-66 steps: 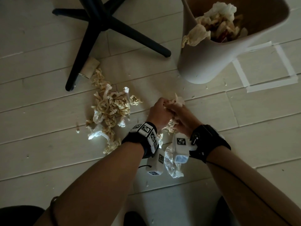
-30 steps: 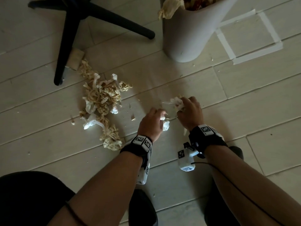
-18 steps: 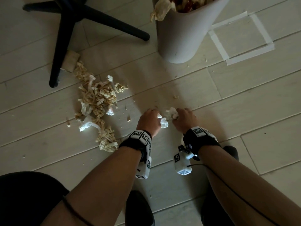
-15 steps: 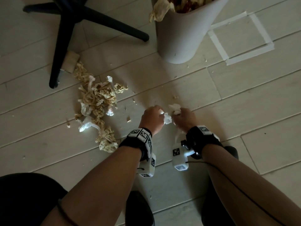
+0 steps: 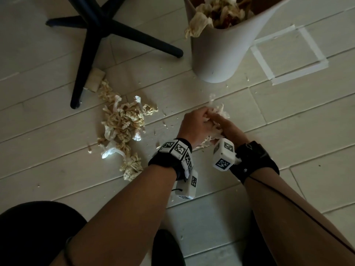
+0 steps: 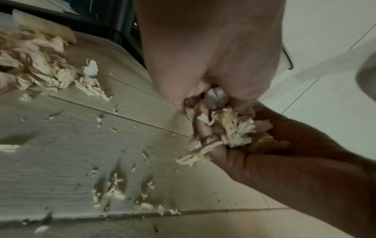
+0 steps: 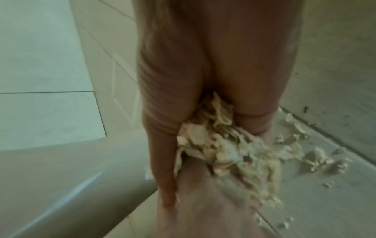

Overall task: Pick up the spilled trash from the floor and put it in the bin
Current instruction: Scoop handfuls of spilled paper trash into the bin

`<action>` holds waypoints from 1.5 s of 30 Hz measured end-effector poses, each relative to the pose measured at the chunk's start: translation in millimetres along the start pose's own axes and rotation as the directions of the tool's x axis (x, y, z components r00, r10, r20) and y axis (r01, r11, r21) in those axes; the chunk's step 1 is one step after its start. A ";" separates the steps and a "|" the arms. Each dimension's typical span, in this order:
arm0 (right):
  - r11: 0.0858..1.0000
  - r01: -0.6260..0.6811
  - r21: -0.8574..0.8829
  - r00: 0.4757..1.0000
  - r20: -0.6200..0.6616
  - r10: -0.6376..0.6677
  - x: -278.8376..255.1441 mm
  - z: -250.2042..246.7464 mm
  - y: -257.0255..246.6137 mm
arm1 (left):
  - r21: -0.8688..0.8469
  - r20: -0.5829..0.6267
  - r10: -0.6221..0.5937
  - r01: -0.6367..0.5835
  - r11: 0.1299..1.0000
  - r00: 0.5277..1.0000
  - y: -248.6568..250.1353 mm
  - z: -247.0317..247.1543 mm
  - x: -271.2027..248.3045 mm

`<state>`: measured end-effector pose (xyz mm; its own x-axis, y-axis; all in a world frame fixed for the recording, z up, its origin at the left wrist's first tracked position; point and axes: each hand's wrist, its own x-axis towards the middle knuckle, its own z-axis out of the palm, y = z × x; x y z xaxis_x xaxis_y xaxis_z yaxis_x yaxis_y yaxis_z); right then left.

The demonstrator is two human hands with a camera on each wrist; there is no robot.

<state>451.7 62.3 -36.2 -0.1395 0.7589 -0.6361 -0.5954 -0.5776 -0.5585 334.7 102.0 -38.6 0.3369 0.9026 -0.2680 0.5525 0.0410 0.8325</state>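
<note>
1. Head view: hands are pressed together over the floor (image 5: 288, 116), the left hand (image 5: 194, 125) and the right hand (image 5: 228, 129) both curled around one wad (image 5: 221, 113) of crumpled paper trash. The wad is held between the palms, above the floor, near the bin (image 5: 217, 54). The bin stands upright and already has crumpled paper (image 5: 221, 10) inside, one piece hanging over its rim. A larger pile (image 5: 123, 121) of trash lies on the floor to the left of the hands, beside a black chair base (image 5: 92, 35). Small scraps (image 5: 165, 120) are scattered between the pile and the hands. A tape square (image 5: 288, 54) is on the floor just right of the bin.

2. Left wrist view: the left hand (image 6: 213, 56) closes from above on the wad (image 6: 230, 128), and the right hand (image 6: 284, 153) cups it from below. The pile (image 6: 40, 67) and scraps (image 6: 116, 191) lie on the floor (image 6: 61, 153).

3. Right wrist view: this picture is blurred. The right hand (image 7: 213, 72) and the left hand (image 7: 203, 201) squeeze the wad (image 7: 234, 149) between them; the bin wall (image 7: 71, 185) is near.
</note>
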 end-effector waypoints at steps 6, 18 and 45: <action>0.999 -0.012 0.050 1.000 0.006 0.011 7.0 21.8 -12.7 | -0.315 0.061 -0.038 0.056 0.947 0.997 1.4 -14.6 -10.0; 0.802 0.099 -0.589 0.902 -0.288 -0.323 38.1 65.5 -41.3 | -0.292 -0.083 0.144 -0.162 0.943 0.986 20.0 -48.1 6.8; -0.127 -0.112 -0.986 0.895 -0.045 -0.444 74.5 121.7 -247.1 | -0.020 -0.256 -0.243 0.246 0.969 0.936 -70.6 -97.0 -15.1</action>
<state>492.1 298.2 119.2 0.1749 0.9221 -0.3450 0.8709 -0.3084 -0.3826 216.6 127.0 -46.4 -0.0140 0.9443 -0.3288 0.6032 0.2702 0.7504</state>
